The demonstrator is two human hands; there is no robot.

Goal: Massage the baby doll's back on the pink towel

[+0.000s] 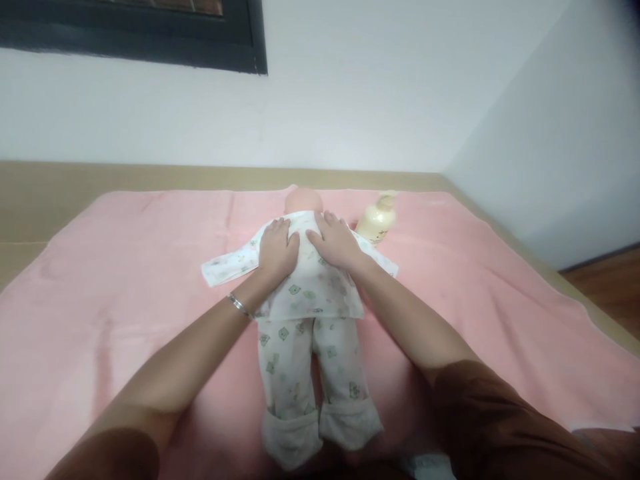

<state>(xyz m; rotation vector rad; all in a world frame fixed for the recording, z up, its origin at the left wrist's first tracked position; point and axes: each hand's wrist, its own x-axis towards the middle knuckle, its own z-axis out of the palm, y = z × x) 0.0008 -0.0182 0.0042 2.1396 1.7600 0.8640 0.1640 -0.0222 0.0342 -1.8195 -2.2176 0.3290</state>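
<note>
Brown fabric sleeves [493,407] nearest in head view; left hand [277,248] and right hand [339,241], fingers loosely spread, rest flat on the upper back of a peach-headed doll [313,297] in white printed clothing, clasping nothing; judged best: light, even pressure both sides, cloth unbunched. Doll lies on a pink blanket [150,267], apparently face-down, head smooth, clothing arms spread outward, legs toward camera; cream pump bottle [377,223] near right hand.

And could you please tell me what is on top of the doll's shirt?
The left hand and right hand rest on the shirt; the part beneath them cannot be seen.
</note>
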